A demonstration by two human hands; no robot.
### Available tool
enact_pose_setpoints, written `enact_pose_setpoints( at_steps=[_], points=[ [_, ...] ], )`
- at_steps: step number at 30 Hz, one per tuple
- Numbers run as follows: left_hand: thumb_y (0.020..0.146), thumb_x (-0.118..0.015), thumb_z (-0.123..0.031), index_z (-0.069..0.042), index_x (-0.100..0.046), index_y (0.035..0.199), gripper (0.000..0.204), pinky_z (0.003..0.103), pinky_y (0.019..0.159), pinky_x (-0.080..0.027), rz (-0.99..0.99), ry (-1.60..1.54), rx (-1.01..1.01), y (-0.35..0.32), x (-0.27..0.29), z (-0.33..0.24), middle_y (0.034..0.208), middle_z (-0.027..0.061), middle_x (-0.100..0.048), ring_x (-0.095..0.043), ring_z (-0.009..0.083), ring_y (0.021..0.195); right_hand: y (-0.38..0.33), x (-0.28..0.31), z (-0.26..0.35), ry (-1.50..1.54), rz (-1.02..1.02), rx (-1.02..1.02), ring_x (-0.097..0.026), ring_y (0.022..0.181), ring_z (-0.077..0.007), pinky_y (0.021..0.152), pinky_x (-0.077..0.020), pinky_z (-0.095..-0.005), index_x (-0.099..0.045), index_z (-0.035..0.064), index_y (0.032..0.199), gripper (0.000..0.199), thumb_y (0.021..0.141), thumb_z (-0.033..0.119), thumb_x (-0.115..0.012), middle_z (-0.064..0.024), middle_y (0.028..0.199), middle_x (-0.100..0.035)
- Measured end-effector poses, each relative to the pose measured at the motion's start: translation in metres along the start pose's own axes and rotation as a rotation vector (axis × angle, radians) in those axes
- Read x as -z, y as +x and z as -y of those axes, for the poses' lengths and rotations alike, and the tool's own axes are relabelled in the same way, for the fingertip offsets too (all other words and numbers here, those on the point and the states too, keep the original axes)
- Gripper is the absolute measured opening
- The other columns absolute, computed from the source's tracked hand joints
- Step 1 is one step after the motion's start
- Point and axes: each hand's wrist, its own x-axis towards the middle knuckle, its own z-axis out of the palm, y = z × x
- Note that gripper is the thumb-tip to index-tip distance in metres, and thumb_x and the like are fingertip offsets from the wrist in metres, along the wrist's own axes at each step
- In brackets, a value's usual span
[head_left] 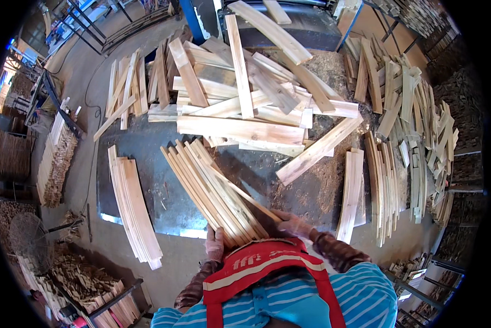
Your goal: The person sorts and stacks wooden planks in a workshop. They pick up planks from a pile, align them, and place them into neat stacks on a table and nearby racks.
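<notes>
The person stands at the near edge of a dark metal desk (169,202) and holds a bundle of curved wooden slats (212,183) with both gloved hands. The bundle runs from the near centre of the desk, at the person's chest, toward the far left, with its far ends fanned slightly apart.

The left hand (215,244) supports the near end of the bundle from its left side; its grip is clamped on the slats. The right hand (293,224) lies on the right side of the near end, with the fingers closed against the outer slat.

Position of surrounding items:
- A loose heap of flat boards (245,98) covers the far centre of the desk, just beyond the far ends of the bundle.
- A stack of curved slats (133,208) lies on the left part of the desk, well apart from the bundle, and overhangs the near edge.
- A second stack of curved slats (352,191) lies on the right part of the desk, near the right hand.
- Further rows of short slats (415,142) are piled at the far right.
- Sawdust (316,191) lies on the desk between the bundle and the right stack.
- A red apron (262,268) covers the person's striped blue shirt (360,295).
</notes>
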Motion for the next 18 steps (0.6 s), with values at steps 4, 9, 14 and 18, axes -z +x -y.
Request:
enact_pose_setpoints(
  at_steps=[4, 9, 14, 18],
  points=[
    [0.100, -0.063, -0.026, -0.005, -0.045, 0.150, 0.056, 0.033, 0.097, -0.049, 0.188, -0.302, 0.146, 0.005, 0.017, -0.067, 0.130, 0.0134, -0.065, -0.061, 0.0209, 0.115, 0.045, -0.054, 0.042, -0.136, -0.124, 0.012, -0.062, 0.119, -0.0280, 0.103, -0.0467, -0.0343, -0.037, 0.0108, 0.156, 0.075, 0.087, 0.028, -0.060, -0.0203, 0.131, -0.065],
    [0.100, -0.064, -0.017, -0.003, -0.033, 0.155, 0.064, 0.031, 0.086, -0.052, 0.242, -0.498, 0.264, 0.033, 0.021, -0.034, 0.118, 0.0095, -0.064, -0.061, 0.0185, 0.101, 0.076, -0.070, 0.034, -0.585, -0.155, -0.037, -0.055, 0.123, -0.0459, 0.101, -0.0490, -0.0463, -0.045, 0.0081, 0.146, 0.062, 0.094, 0.040, -0.052, -0.0253, 0.139, -0.055],
    [0.088, -0.074, -0.023, 0.000, -0.032, 0.154, 0.082, 0.043, 0.108, -0.043, -0.252, 0.305, -0.122, 0.096, 0.016, -0.039, 0.137, 0.0247, -0.056, -0.055, 0.0384, 0.127, 0.064, -0.057, 0.024, -0.914, -0.192, 0.236, -0.061, 0.113, -0.0433, 0.096, -0.0509, -0.0495, -0.055, 0.0078, 0.130, 0.050, 0.098, 0.047, -0.051, -0.0238, 0.127, -0.060],
    [0.087, -0.075, -0.023, -0.003, -0.040, 0.152, 0.076, 0.044, 0.115, -0.036, -0.351, 0.181, -0.320, 0.181, 0.009, -0.143, 0.150, 0.0238, -0.047, -0.044, 0.0367, 0.140, 0.060, -0.001, 0.157, -0.810, -0.664, 0.645, -0.062, 0.113, -0.0378, 0.094, -0.0513, -0.0490, -0.056, 0.0061, 0.130, 0.050, 0.099, 0.046, -0.051, -0.0196, 0.131, -0.059]
  ],
)
